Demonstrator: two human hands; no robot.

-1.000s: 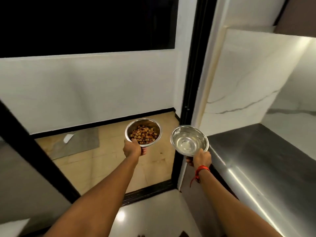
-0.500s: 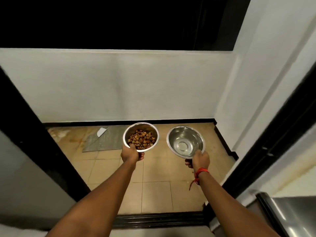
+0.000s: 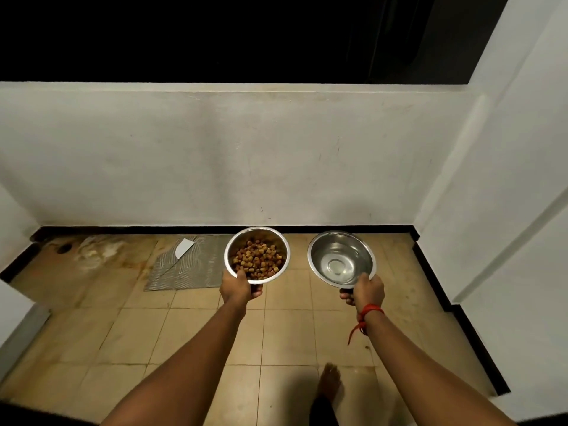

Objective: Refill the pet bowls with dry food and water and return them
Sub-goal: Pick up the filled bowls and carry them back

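My left hand grips the near rim of a steel bowl filled with brown dry kibble, held level above the tiled floor. My right hand, with a red thread at the wrist, holds a second steel bowl by its near rim; clear water lies in its bottom. Both bowls hang side by side in the air, a hand's width apart, in front of the low white wall.
A grey ribbed mat with a white scrap lies on the beige tile floor left of the bowls. A low white parapet wall stands ahead, a white wall at right. My bare foot is on the tiles below.
I have stepped through the black-framed doorway onto the tiled balcony; the steel counter has left the view. Both bowls stay in my hands and now spread slightly further apart.
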